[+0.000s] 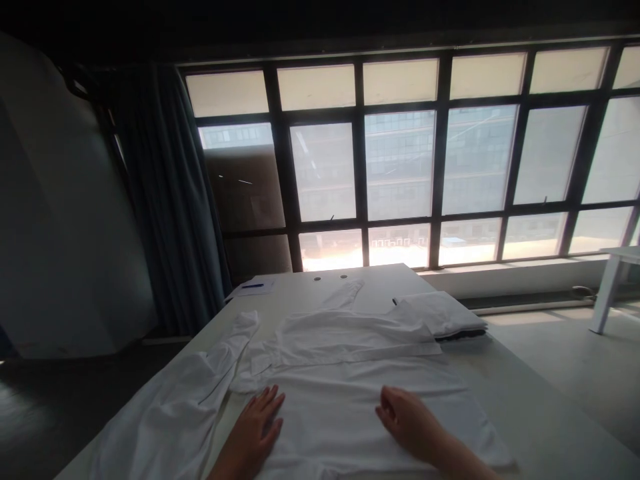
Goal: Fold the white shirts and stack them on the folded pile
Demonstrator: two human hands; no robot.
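A white long-sleeved shirt [340,373] lies spread out on a white table [540,407]. My left hand [257,427] rests flat on the shirt's near left part, fingers stretched out and together. My right hand [407,417] lies on the shirt's near right part, fingers loosely curled downward against the cloth, holding nothing that I can see. One sleeve [175,407] trails off to the left edge of the table; the other sleeve [345,293] points away toward the window.
A folded white garment [443,313] on something dark sits at the table's right. A sheet of paper with a blue pen [253,287] lies at the far left corner. Large windows, a dark curtain [170,200] and another white table [617,267] stand beyond.
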